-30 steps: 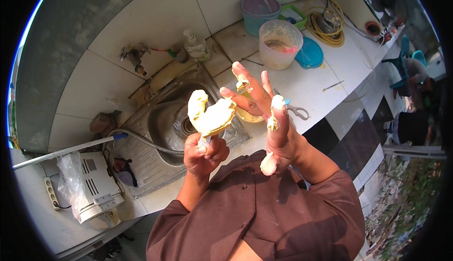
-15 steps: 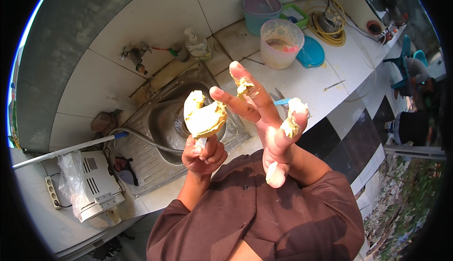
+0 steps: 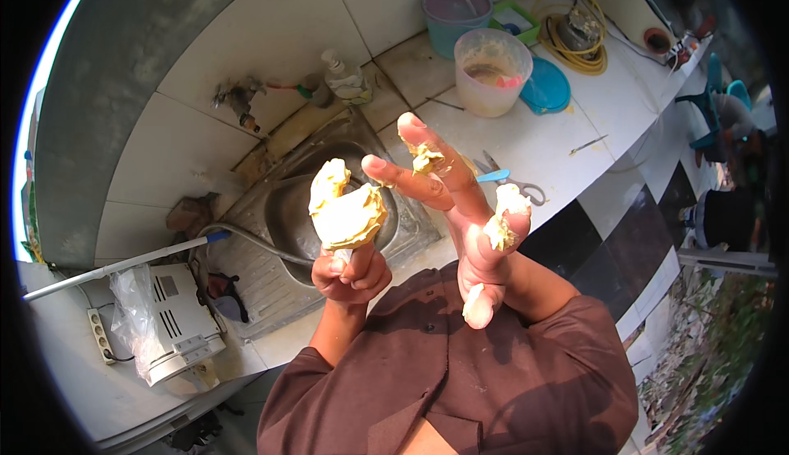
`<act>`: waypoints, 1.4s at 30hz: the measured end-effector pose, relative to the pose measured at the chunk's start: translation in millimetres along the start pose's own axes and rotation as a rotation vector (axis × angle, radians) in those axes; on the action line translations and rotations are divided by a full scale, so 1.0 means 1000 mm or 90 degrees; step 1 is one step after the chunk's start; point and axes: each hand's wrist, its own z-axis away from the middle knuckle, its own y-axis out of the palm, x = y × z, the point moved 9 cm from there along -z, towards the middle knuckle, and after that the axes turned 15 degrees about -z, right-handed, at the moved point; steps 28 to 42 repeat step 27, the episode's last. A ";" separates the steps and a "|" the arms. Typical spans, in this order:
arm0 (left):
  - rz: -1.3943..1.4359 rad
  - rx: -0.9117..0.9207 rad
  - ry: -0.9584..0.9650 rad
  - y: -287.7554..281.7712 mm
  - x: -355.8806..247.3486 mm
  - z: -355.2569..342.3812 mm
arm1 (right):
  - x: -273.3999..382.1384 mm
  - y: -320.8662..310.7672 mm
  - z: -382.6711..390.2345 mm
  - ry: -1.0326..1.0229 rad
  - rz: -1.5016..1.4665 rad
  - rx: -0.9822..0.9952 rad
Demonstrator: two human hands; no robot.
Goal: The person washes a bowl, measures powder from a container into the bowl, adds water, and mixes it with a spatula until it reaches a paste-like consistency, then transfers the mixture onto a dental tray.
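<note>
My left hand point(image 3: 352, 272) is closed round a narrow whitish handle, mostly hidden by the fingers. Above the fist rises a lump of thick yellow paste point(image 3: 349, 217), with a notch in its top; whatever the paste covers cannot be made out. To the right, my right hand point(image 3: 470, 225) is raised and open, its fingers spread apart and holding nothing. Yellow paste clings to several of its fingers. A gap separates the right fingertips from the lump. Behind the hands lies a steel sink point(image 3: 283, 208).
A cloudy tub point(image 3: 493, 77), a blue lid point(image 3: 546, 87) and a lidded bucket point(image 3: 454, 23) stand on the counter. Scissors point(image 3: 530, 192) lie beside the right hand. A tap point(image 3: 238, 101) and a pump bottle point(image 3: 347, 81) are by the wall. A power strip point(image 3: 100, 336) sits at left.
My left hand has shifted slightly left and down with the paste lump, which is turned a little. The right hand stays spread, almost in place. The view has moved slightly.
</note>
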 end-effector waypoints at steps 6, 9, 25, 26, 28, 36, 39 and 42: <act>0.004 0.001 0.002 0.002 0.002 -0.003 | 0.001 -0.002 0.011 0.005 0.006 -0.002; -0.004 0.005 -0.007 0.003 0.004 -0.005 | 0.005 -0.006 0.007 -0.011 0.001 -0.032; -0.163 -0.039 0.025 -0.001 -0.004 0.000 | 0.007 -0.010 -0.010 0.019 0.040 0.046; -0.165 -0.039 0.023 -0.002 -0.004 0.001 | 0.008 -0.015 -0.009 -0.006 0.026 0.013; -0.162 -0.040 0.026 -0.003 -0.004 0.002 | 0.007 -0.015 -0.010 -0.003 0.025 0.016; -0.162 -0.040 0.026 -0.003 -0.004 0.002 | 0.007 -0.015 -0.010 -0.003 0.025 0.016; -0.162 -0.040 0.026 -0.003 -0.004 0.002 | 0.007 -0.015 -0.010 -0.003 0.025 0.016; -0.162 -0.040 0.026 -0.003 -0.004 0.002 | 0.007 -0.015 -0.010 -0.003 0.025 0.016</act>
